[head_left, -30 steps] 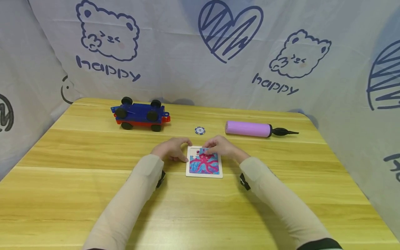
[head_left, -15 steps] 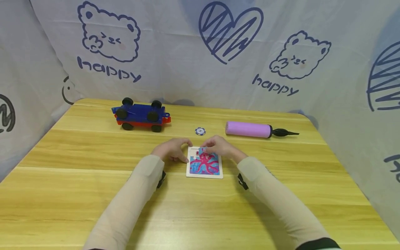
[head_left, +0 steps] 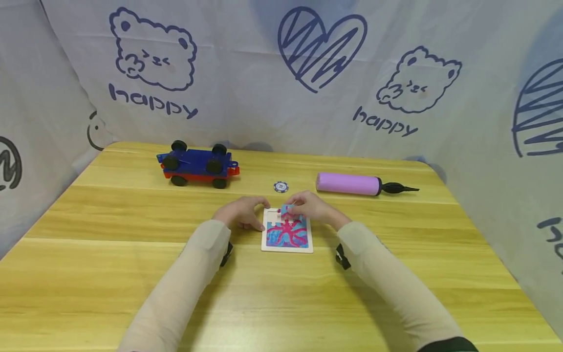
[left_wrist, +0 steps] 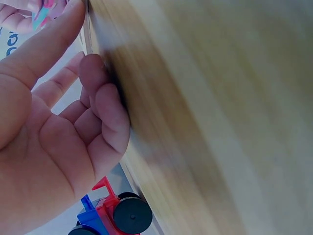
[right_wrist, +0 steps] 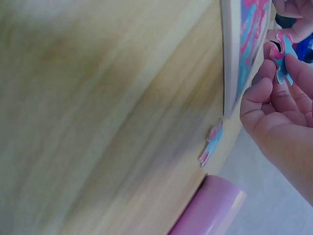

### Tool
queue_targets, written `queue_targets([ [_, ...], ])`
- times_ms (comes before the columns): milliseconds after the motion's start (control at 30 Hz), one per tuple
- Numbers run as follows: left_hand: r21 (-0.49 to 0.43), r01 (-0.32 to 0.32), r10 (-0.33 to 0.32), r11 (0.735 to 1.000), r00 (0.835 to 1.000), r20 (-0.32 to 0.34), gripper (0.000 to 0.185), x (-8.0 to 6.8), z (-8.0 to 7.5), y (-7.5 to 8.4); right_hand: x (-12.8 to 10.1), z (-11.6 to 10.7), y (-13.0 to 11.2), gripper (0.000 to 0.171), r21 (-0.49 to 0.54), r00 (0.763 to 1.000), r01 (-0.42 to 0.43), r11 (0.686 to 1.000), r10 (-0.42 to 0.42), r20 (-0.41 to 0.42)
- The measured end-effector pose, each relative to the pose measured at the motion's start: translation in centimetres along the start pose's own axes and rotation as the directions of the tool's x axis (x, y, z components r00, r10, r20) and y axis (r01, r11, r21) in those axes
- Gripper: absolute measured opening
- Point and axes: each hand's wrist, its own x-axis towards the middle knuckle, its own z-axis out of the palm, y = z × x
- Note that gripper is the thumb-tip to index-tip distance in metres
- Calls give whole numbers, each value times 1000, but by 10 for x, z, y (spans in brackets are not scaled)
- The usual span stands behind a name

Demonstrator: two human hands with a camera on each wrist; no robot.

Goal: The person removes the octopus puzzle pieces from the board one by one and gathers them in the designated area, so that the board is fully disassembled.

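Note:
A square jigsaw puzzle [head_left: 288, 249] with a pale frame lies on the table, showing a pink octopus on blue. Part of its upper area is bare backing. My right hand [head_left: 310, 205] pinches a blue and pink puzzle piece [right_wrist: 284, 58] between thumb and fingers, raised over the upper part of the frame. My left hand [head_left: 241, 212] rests at the frame's left side, its thumb at the left edge and index finger by the upper left corner. In the left wrist view, its other fingers [left_wrist: 110, 115] curl loosely against the table.
Another puzzle piece [right_wrist: 212, 143] lies on the table beside the frame, in the right wrist view. Behind the puzzle are an upturned blue and red toy wagon [head_left: 198, 164], a poker chip [head_left: 281, 187] and a purple hand pump [head_left: 349, 183]. A drawn-on white cloth [head_left: 246, 98] hangs behind the table.
My right hand has lifted the puzzle piece up and away from the picture, so more bare backing shows above the octopus. My left hand has stayed at the frame.

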Motion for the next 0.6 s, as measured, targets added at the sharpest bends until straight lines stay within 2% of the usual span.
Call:
queue_targets([
  [267,-7,1,-1,1000,1000,1,54,-1,0,1,-5,-12,2,24,31,998,-18,999,20,-58],
  [500,-10,-3,3,1000,1000,2,54,-1,0,1,-12,-24,9,23,129,997,-18,991,27,-73],
  [600,-13,-3,3,1000,1000,1,54,-2,0,1,-16,-29,13,22,138,995,-23,990,36,-91],
])
